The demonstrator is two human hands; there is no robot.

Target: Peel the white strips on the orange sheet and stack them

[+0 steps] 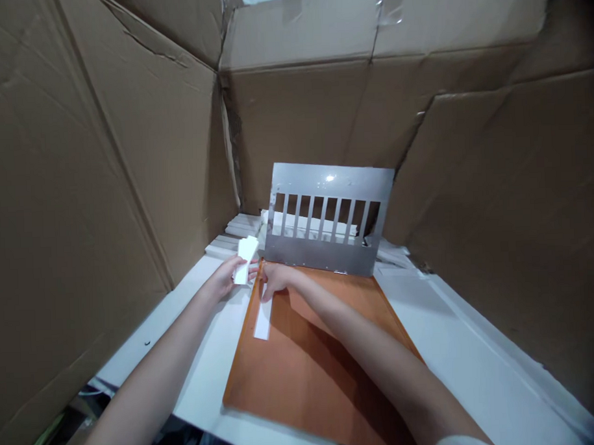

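Observation:
My left hand (227, 277) is closed around a small stack of white strips (245, 259), just left of the orange-brown board. My right hand (276, 279) reaches over the board's far left corner, fingers bent down onto a single white strip (263, 320). That strip lies flat along the left edge of the orange-brown board (307, 371). At the far end of the board a metal plate with a row of slots (322, 251) stands tilted up. The right fingertips are partly hidden, but they appear to touch the strip's upper end.
Piles of white strips (222, 244) lie at the back left, with more strips (393, 253) at the back right and behind the slotted plate. Tall cardboard walls (303, 118) close in the white table (457, 347) at the back and both sides.

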